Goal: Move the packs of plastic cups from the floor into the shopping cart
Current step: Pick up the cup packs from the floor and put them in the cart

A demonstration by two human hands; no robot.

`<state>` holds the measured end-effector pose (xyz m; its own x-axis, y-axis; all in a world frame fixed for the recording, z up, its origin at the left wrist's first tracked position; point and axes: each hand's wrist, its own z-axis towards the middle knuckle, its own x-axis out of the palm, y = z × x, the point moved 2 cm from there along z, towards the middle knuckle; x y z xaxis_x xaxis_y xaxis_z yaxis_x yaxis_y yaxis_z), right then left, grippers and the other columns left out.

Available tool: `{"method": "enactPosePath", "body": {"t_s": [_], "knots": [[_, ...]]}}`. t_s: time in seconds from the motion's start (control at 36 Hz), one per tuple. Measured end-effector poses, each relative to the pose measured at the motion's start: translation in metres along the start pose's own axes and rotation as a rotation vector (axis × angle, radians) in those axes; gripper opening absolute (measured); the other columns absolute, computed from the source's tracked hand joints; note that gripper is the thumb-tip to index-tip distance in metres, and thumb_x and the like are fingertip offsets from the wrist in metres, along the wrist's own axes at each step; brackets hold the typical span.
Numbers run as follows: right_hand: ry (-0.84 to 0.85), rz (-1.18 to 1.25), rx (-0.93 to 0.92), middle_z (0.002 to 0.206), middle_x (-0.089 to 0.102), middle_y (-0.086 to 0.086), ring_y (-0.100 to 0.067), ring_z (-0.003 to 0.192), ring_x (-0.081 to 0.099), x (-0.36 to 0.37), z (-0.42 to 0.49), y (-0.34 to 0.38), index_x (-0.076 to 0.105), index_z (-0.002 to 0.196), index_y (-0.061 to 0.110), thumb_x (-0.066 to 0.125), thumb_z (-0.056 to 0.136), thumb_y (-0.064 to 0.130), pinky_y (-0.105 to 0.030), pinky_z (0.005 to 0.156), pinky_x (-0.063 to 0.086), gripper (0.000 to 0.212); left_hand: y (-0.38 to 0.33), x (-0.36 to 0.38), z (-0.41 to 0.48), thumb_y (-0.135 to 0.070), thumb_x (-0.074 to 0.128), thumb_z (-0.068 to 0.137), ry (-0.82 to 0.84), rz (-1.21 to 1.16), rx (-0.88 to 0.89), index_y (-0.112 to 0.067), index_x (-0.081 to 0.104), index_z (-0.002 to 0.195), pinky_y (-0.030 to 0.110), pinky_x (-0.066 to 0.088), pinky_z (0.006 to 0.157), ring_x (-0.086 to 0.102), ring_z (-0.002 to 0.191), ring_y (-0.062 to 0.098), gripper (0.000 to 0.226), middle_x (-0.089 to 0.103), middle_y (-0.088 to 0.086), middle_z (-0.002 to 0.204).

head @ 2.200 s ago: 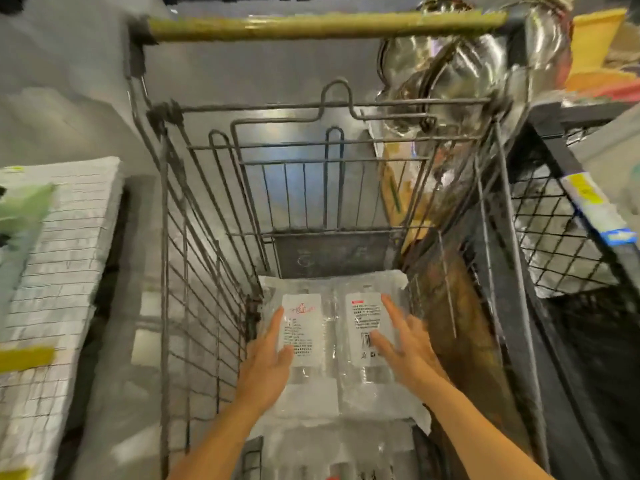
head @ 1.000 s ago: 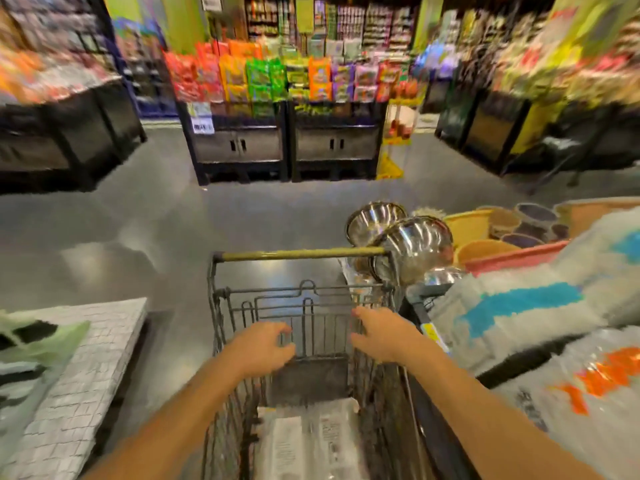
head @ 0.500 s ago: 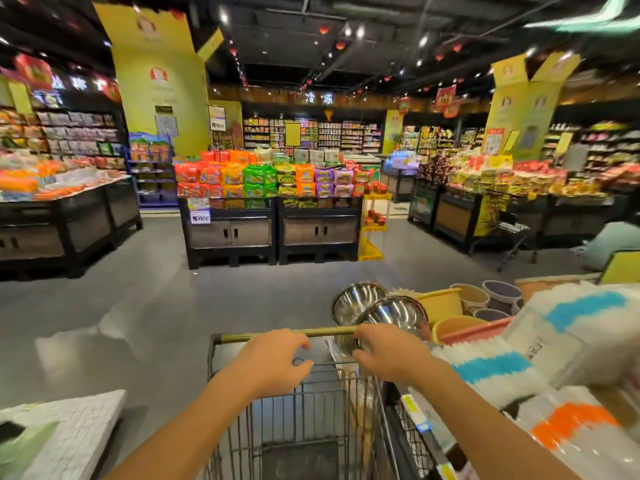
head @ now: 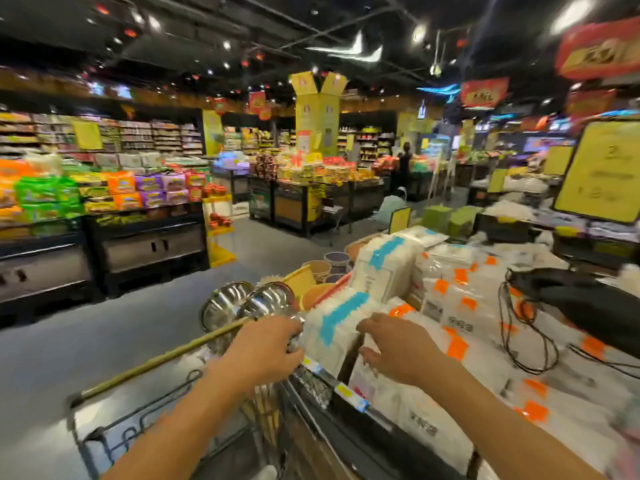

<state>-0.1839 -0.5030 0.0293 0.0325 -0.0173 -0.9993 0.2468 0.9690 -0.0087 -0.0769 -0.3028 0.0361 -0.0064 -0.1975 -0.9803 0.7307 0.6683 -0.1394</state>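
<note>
Fingers (head: 291, 330) of our left hand (head: 266, 344) curl round the shopping cart handle (head: 156, 363). Our right hand (head: 394, 348) has left the handle and is loosely bent and empty over the shelf packs (head: 341, 320). The loaded cup packs lie below our fingers, out of view, so we judge loading done. The shelf edge (head: 346, 393) runs between the fingers. Open floor (head: 104, 341) lies leftward.

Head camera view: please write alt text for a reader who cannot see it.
In a supermarket, a person's left hand is at the shopping cart handle while the right hand reaches toward white packs with blue stripes on a display beside it.
</note>
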Motion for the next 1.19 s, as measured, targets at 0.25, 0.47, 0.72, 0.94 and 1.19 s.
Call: {"method": "enactPosePath", "body": {"t_s": [0.25,0.47,0.72,0.94,1.19], "knots": [[-0.048,-0.032,0.374,0.149,0.055,0.0,-0.029,0.133,0.057,-0.024,-0.16,-0.088,0.046,0.15,0.03,0.049,0.107,0.043,-0.046,0.104,0.054,0.045,-0.151,0.013,0.002,-0.056,0.05,0.092,0.031,-0.106,0.33,-0.038,0.049,0.135,0.034,0.041,0.103,0.052,0.12,0.015,0.046,0.053,-0.01,0.136],[-0.066,-0.085,0.736,0.148,0.056,-0.004,-0.032,0.133,0.057,-0.037,-0.349,-0.15,0.047,0.151,0.024,0.048,0.107,0.038,-0.043,0.103,0.052,0.046,-0.328,0.028,-0.038,-0.051,0.049,0.093,0.08,-0.112,0.721,-0.034,0.048,0.138,0.034,0.042,0.103,0.052,0.123,0.017,0.048,0.053,-0.007,0.139],[-0.051,-0.091,1.112,0.15,0.054,-0.006,-0.033,0.136,0.055,-0.047,-0.591,-0.167,0.043,0.155,0.028,0.047,0.107,0.04,-0.044,0.103,0.051,0.049,-0.527,0.044,-0.161,-0.053,0.046,0.092,0.171,-0.123,1.086,-0.032,0.045,0.139,0.033,0.036,0.103,0.044,0.131,0.019,0.052,0.047,-0.005,0.143],[-0.077,-0.107,1.404,0.132,0.06,-0.006,-0.03,0.115,0.063,-0.044,-0.802,-0.15,0.05,0.146,0.024,0.047,0.108,0.044,-0.044,0.085,0.059,0.043,-0.669,0.052,-0.308,-0.053,0.049,0.089,0.294,-0.224,1.351,-0.033,0.047,0.14,0.032,0.039,0.104,0.048,0.128,0.016,0.055,0.05,-0.005,0.142],[-0.084,-0.014,1.773,0.144,0.059,-0.005,-0.029,0.13,0.06,-0.032,-0.976,-0.079,0.048,0.15,0.025,0.05,0.107,0.041,-0.047,0.104,0.054,0.047,-0.775,0.056,-0.459,-0.04,0.052,0.094,0.375,-0.274,1.682,-0.021,0.056,0.115,0.033,0.044,0.079,0.057,0.098,0.022,0.029,0.061,0.004,0.112]]}}
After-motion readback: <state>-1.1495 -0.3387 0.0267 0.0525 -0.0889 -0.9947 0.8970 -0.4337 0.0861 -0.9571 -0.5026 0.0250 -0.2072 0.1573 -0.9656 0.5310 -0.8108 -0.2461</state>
